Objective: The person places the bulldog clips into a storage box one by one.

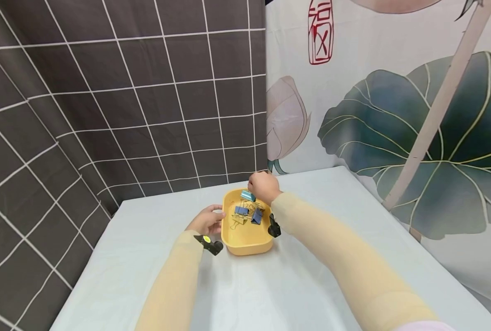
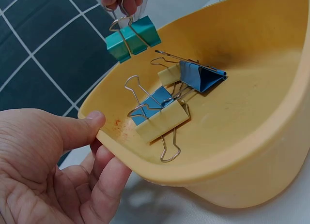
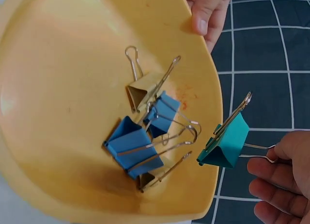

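head view — right hand (image 1: pixel 263 186) pinches teal clip (image 1: pixel 247 196) — left hand (image 1: pixel 205 219) holds tray (image 1: pixel 245 243)

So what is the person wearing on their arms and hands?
Both arms wear snug pale yellow-beige sleeves down to the wrists. The left hand and right hand are bare, without gloves. A small black device sits at each wrist; the left one carries a round yellow mark.

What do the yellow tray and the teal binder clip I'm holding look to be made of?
Yellow tray: likely moulded plastic, matte, with rounded, smooth walls and orange smudges. Teal binder clip, pinched by the right hand: painted sheet metal by its crisp folds, with shiny bare wire handles. The left hand grips the tray rim.
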`<action>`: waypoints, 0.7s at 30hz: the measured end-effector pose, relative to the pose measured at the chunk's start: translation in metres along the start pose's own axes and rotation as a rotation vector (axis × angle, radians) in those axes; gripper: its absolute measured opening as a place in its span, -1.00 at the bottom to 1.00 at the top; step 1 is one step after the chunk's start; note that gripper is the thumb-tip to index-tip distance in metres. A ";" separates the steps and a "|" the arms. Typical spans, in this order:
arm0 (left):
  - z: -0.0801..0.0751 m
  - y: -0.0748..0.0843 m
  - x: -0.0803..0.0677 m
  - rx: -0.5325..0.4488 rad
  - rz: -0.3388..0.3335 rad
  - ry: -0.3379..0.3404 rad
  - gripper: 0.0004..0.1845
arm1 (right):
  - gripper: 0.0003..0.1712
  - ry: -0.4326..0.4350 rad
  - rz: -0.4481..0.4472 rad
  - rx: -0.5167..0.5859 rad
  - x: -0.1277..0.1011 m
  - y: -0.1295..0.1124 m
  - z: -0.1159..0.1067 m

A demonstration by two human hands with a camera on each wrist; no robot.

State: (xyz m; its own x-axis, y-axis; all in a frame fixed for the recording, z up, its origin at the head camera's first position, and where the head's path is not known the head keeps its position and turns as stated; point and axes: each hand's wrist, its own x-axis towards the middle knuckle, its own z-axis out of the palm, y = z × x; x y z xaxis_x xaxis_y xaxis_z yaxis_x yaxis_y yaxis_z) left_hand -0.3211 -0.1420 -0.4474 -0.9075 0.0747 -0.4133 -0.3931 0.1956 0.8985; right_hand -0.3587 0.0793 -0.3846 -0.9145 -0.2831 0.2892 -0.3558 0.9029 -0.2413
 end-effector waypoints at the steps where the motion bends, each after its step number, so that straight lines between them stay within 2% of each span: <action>1: 0.000 0.000 0.000 -0.004 0.000 0.000 -0.49 | -0.54 0.000 0.002 0.003 0.000 -0.001 0.001; 21: 0.000 0.002 0.000 -0.034 -0.023 0.010 -0.52 | -0.53 -0.032 -0.008 0.053 -0.002 -0.023 0.007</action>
State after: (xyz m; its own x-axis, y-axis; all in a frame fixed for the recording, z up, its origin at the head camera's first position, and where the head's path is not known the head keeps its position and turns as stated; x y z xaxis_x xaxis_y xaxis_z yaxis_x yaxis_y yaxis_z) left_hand -0.3221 -0.1414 -0.4459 -0.8997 0.0604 -0.4323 -0.4183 0.1636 0.8935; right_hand -0.3501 0.0566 -0.3857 -0.9168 -0.3017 0.2615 -0.3725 0.8822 -0.2882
